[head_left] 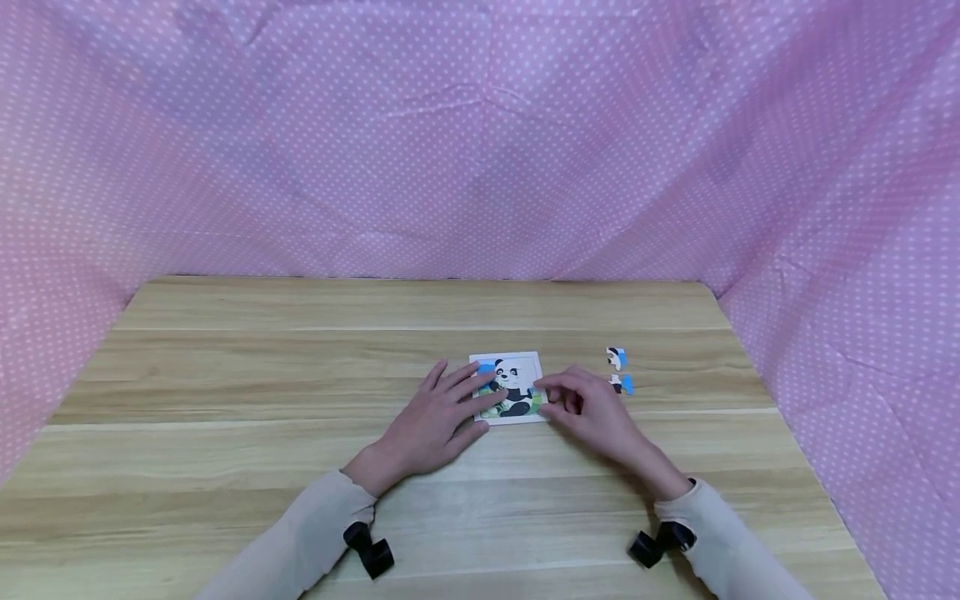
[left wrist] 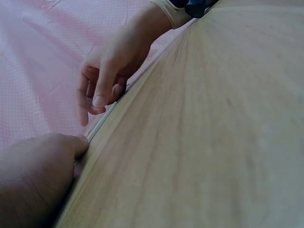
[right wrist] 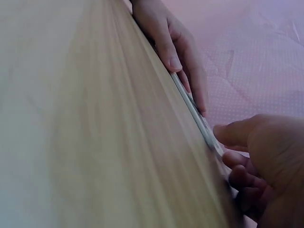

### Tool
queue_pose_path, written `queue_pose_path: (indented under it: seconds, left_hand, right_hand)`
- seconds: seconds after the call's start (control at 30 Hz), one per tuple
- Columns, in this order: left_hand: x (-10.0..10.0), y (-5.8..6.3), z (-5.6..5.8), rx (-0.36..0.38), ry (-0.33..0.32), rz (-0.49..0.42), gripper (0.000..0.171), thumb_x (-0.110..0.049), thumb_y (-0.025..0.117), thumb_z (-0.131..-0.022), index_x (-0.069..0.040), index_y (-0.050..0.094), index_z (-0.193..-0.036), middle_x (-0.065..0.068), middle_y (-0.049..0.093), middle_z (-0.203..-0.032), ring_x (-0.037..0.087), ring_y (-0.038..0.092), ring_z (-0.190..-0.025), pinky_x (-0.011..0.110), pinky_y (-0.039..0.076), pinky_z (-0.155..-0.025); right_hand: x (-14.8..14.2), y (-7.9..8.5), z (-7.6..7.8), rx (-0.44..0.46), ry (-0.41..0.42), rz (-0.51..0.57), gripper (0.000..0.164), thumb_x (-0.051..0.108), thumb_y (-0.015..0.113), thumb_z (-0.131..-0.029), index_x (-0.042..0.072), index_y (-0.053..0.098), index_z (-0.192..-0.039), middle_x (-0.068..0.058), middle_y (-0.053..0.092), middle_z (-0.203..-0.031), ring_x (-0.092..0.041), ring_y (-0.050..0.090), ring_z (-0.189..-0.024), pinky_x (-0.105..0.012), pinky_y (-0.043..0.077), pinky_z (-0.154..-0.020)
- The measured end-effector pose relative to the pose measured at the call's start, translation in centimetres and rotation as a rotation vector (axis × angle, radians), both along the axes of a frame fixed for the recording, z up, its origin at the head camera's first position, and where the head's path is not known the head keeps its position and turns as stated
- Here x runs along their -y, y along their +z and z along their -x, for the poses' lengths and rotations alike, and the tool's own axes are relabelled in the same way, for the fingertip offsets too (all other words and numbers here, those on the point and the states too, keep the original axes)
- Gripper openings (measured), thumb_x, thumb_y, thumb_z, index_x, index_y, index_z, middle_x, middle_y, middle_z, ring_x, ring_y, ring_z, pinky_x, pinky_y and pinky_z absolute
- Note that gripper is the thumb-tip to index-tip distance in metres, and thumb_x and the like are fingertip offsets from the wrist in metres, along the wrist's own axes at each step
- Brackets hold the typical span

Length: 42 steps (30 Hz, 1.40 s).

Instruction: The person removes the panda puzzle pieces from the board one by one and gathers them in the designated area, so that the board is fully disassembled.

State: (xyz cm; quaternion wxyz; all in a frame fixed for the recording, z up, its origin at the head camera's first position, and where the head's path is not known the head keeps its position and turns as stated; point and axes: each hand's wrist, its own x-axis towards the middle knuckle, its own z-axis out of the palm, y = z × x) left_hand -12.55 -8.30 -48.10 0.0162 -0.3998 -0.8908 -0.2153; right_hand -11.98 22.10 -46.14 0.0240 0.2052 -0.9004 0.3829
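A panda jigsaw puzzle (head_left: 513,387) in a white frame lies flat on the wooden table. Across its left side rests my left hand (head_left: 442,414), fingers spread and the thumb by the lower edge. My right hand (head_left: 592,412) is at the puzzle's right edge, its index fingertip at the picture and the thumb apart below it; the other fingers bend inward. No piece shows between that thumb and index finger. The wrist views show the frame only as a thin edge (right wrist: 192,111). Part of the picture is hidden under the left fingers.
Two loose puzzle pieces, one farther back (head_left: 617,358) and one nearer (head_left: 622,384), lie right of the frame, just beyond the right hand. The wooden table (head_left: 262,375) extends around both arms. Pink dotted cloth (head_left: 480,167) hangs behind and beside it.
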Motion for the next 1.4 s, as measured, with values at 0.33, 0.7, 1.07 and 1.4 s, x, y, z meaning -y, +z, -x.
queue_pose_path:
  seconds: [0.33, 0.7, 1.07, 1.4]
  left_hand:
    - [-0.12, 0.39, -0.22, 0.04, 0.004, 0.008, 0.05, -0.041, 0.052, -0.117, -0.028, 0.055, -0.165, -0.001, 0.043, -0.177, 0.029, 0.029, -0.169, 0.068, 0.009, -0.136]
    - [-0.15, 0.18, -0.16, 0.023, -0.014, 0.032, 0.047, -0.041, 0.048, -0.118, -0.03, 0.058, -0.163, -0.008, 0.04, -0.178, 0.027, 0.027, -0.169, 0.07, 0.007, -0.136]
    - [-0.12, 0.31, -0.11, 0.034, -0.022, 0.043, 0.048, -0.041, 0.049, -0.119, -0.028, 0.058, -0.163, -0.009, 0.043, -0.176, 0.028, 0.027, -0.169, 0.071, 0.007, -0.136]
    - [-0.21, 0.25, -0.08, 0.033, -0.026, 0.05, 0.048, -0.042, 0.049, -0.118, -0.027, 0.059, -0.163, -0.008, 0.043, -0.176, 0.028, 0.028, -0.169, 0.072, 0.008, -0.135]
  right_hand:
    - [0.36, -1.01, -0.3, -0.135, 0.029, -0.069, 0.035, 0.012, 0.09, -0.094, 0.013, 0.084, -0.128, 0.01, 0.066, -0.09, -0.006, 0.053, -0.074, -0.024, 0.045, -0.064]
    - [0.54, -0.86, -0.45, -0.104, 0.002, -0.088, 0.03, 0.015, 0.09, -0.094, 0.016, 0.086, -0.124, 0.011, 0.064, -0.089, -0.006, 0.051, -0.074, -0.024, 0.044, -0.064]
    - [0.77, -0.64, -0.35, -0.044, -0.028, -0.087, 0.029, 0.016, 0.091, -0.094, 0.017, 0.084, -0.122, 0.013, 0.061, -0.086, -0.006, 0.049, -0.07, -0.024, 0.04, -0.064]
    - [0.61, -0.92, -0.31, -0.048, -0.022, -0.055, 0.029, 0.012, 0.091, -0.093, 0.015, 0.082, -0.12, 0.011, 0.058, -0.083, -0.004, 0.047, -0.069, -0.023, 0.038, -0.061]
